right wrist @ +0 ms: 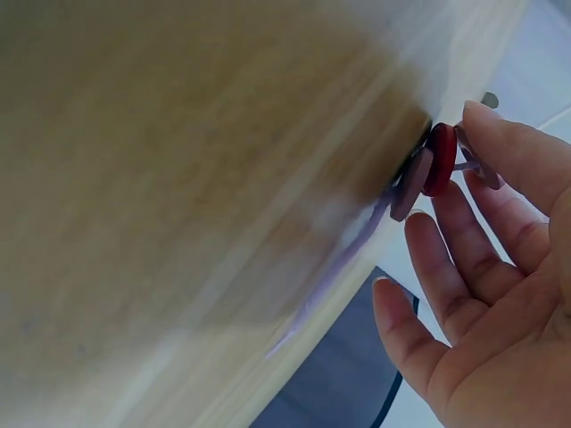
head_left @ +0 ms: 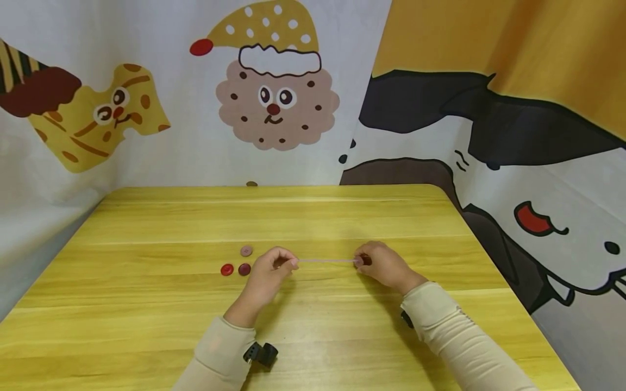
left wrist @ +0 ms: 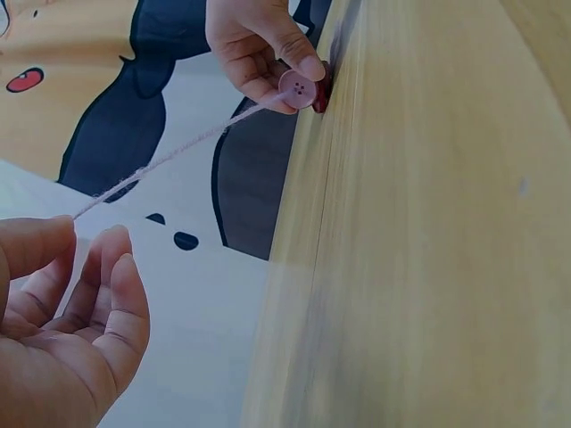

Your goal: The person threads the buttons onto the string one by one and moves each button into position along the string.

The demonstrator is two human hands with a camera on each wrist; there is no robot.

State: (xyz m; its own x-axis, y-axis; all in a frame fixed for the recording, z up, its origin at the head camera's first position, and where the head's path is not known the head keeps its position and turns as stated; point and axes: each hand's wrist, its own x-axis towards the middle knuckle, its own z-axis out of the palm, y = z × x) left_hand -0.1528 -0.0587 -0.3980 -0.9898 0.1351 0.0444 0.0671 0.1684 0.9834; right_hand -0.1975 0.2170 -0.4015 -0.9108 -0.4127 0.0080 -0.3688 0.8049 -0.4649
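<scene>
A thin pale pink-purple string (head_left: 325, 260) stretches nearly level between the two hands above the table. My left hand (head_left: 268, 274) pinches its left end between thumb and index finger; the other fingers curve loosely in the left wrist view. At the other end, my right hand (head_left: 386, 266) grips a small stack of buttons with thumb and fingers. A pink four-hole button (left wrist: 297, 89) faces the left hand, with the string running to it. Behind it, a red button (right wrist: 440, 160) shows in the right wrist view, and another button (right wrist: 484, 168) sits under the thumb.
Left of my left hand, three loose buttons lie on the wooden table (head_left: 146, 320): a dusty pink button (head_left: 246, 250), a red button (head_left: 227, 269) and a dark red button (head_left: 244, 269). A cartoon-printed curtain (head_left: 171, 152) hangs along the far and right sides.
</scene>
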